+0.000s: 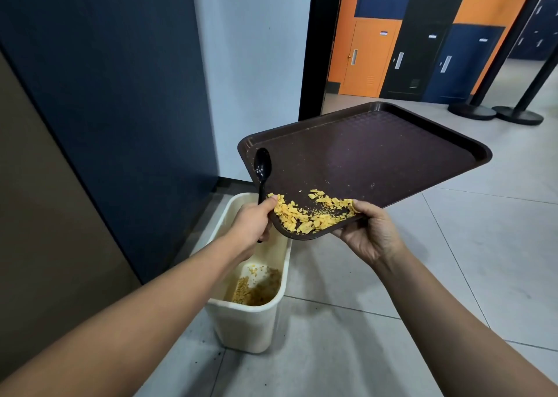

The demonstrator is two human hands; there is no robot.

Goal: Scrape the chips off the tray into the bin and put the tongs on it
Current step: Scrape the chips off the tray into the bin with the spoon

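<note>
A dark brown tray (371,158) is tilted down toward me over a cream bin (244,327). Broken yellow chips (311,215) lie heaped in the tray's near, low corner. My left hand (252,226) grips that corner's left edge and also holds a black plastic spoon (262,170), whose bowl stands upright above the hand. My right hand (370,232) grips the near edge to the right of the chips, thumb on top. The bin holds crumbs at its bottom. No tongs are in view.
The bin stands on a grey tiled floor (453,261) against a dark blue wall panel (114,101). Behind the tray an open doorway shows orange, black and blue lockers (416,43). Two black stanchion bases (495,113) stand at the far right.
</note>
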